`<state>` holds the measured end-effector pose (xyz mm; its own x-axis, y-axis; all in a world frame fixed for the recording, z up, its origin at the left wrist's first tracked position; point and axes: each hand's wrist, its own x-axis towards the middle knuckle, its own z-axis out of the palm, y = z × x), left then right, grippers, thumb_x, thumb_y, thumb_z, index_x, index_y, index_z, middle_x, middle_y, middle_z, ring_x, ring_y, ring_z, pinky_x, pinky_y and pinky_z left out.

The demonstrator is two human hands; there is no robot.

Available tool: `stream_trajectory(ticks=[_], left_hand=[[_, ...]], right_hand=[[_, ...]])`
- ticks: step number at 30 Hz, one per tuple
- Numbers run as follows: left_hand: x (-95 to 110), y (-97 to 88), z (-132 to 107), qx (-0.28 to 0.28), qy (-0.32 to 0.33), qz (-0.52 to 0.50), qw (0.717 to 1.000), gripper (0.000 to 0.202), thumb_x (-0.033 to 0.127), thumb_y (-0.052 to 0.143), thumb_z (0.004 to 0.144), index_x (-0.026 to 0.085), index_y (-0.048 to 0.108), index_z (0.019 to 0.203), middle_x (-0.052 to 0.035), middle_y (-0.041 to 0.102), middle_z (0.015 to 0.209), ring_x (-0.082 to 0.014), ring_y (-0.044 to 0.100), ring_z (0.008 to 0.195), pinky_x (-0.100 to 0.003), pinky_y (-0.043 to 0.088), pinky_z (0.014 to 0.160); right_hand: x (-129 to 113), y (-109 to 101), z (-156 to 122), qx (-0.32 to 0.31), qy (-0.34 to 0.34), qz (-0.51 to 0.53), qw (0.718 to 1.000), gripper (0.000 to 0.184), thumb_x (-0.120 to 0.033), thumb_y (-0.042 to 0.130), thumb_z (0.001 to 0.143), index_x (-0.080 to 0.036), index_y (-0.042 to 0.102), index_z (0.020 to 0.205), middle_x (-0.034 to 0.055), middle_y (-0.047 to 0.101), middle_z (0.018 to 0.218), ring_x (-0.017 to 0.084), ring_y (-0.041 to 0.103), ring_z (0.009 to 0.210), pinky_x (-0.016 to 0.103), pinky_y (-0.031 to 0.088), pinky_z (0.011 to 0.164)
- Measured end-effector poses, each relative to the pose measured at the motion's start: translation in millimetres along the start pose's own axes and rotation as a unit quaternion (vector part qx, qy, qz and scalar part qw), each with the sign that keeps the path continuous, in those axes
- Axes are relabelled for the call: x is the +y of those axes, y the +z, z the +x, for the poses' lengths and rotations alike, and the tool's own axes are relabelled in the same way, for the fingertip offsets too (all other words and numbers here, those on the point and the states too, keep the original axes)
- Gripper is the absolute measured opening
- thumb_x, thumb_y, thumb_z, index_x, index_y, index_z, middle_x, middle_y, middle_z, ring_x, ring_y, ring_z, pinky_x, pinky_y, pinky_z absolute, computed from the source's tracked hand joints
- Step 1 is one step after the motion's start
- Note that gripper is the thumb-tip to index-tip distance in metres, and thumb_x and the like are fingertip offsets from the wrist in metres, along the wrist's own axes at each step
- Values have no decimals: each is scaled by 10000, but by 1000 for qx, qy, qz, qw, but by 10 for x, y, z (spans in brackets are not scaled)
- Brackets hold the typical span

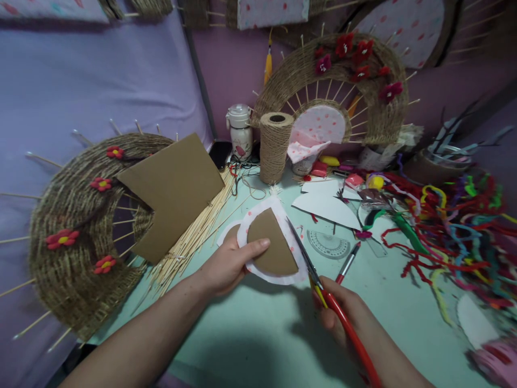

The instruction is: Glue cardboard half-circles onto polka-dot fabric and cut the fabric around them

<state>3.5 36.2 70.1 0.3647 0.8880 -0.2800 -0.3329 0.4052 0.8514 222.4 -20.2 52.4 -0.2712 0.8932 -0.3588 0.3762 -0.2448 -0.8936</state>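
Observation:
My left hand (230, 264) grips a brown cardboard semicircle (272, 245) laid on white fabric with red dots (283, 218), thumb pressed on the cardboard. My right hand (345, 315) is closed round the red handles of scissors (309, 264). The blades lie along the right edge of the fabric, pointing up and away from me. Both pieces are held just above the pale green table (262, 328).
A woven jute arch with red flowers (76, 237), a cut cardboard sheet (173, 188) and bamboo sticks (194, 237) lie left. A twine spool (276, 146), white jar (240, 132), second arch (335, 81), white shapes (327, 207), protractor (328, 245), red pen (347, 263) and pipe cleaners (456, 231) crowd the back and right.

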Motion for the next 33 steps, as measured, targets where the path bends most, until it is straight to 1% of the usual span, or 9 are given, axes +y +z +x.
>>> stream_trajectory(ticks=[3, 7, 10, 14, 19, 23, 28, 31, 33], left_hand=[[7, 11, -6, 0, 9, -1, 1000, 425, 367, 756, 753, 132, 695, 1102, -134, 730, 1065, -274, 669, 1009, -394, 498, 936], [48, 31, -11, 17, 26, -22, 999, 476, 357, 772, 741, 134, 671, 1149, -125, 737, 1024, -269, 676, 990, -364, 521, 885], [69, 21, 0, 41, 23, -43, 998, 455, 371, 767, 747, 120, 681, 1117, -131, 743, 979, -269, 690, 948, -360, 539, 843], [56, -14, 18, 46, 22, -46, 998, 417, 339, 764, 760, 120, 686, 1106, -128, 746, 986, -254, 700, 919, -353, 539, 841], [46, -14, 15, 41, 17, -41, 998, 386, 326, 770, 753, 121, 698, 1073, -116, 751, 958, -225, 706, 854, -326, 537, 811], [51, 12, 10, 30, 12, -38, 999, 354, 321, 776, 743, 123, 711, 1028, -105, 753, 930, -212, 704, 831, -311, 532, 796], [22, 15, 13, 8, -1, -38, 999, 336, 325, 760, 765, 129, 715, 1034, -111, 752, 955, -217, 703, 870, -318, 529, 828], [-17, -1, 17, -5, -4, -37, 999, 324, 325, 746, 782, 128, 719, 1039, -119, 751, 973, -223, 703, 891, -326, 528, 842], [-39, -11, 18, -7, -5, -40, 999, 327, 323, 744, 785, 130, 717, 1048, -121, 750, 984, -228, 703, 906, -331, 528, 847]], right_hand=[[-30, 3, -6, 11, -9, 2, 1000, 361, -467, 620, 709, -225, 364, 630, -71, 357, 558, 95, 294, 537, 224, 230, 485], [5, 19, 11, 0, 55, 55, 997, 186, -343, 516, 721, -230, 389, 648, -61, 434, 526, 95, 351, 486, 204, 195, 430], [51, 30, 26, -7, 58, 75, 995, 138, -311, 498, 696, -229, 404, 637, -58, 461, 510, 95, 392, 466, 190, 215, 409], [67, 34, 12, -10, 53, 64, 996, 200, -395, 554, 717, -234, 457, 651, -55, 506, 490, 105, 422, 435, 196, 278, 388], [93, 40, 17, -26, 85, 89, 992, 277, -496, 493, 807, -240, 523, 704, -41, 546, 499, 106, 424, 374, 205, 267, 346], [129, 39, 24, -33, 65, 67, 995, 239, -459, 604, 726, -237, 516, 707, -46, 548, 520, 107, 442, 394, 206, 294, 363], [60, 17, -42, -23, 9, 48, 999, 254, -479, 572, 735, -234, 517, 775, -16, 584, 608, 143, 509, 525, 229, 379, 462], [4, 9, -34, -31, -26, 27, 999, 293, -504, 574, 734, -229, 473, 749, -10, 560, 632, 147, 495, 561, 241, 369, 492], [-10, 8, -9, -29, -25, 11, 999, 307, -502, 582, 738, -224, 451, 724, -12, 543, 646, 137, 467, 561, 238, 347, 493]])
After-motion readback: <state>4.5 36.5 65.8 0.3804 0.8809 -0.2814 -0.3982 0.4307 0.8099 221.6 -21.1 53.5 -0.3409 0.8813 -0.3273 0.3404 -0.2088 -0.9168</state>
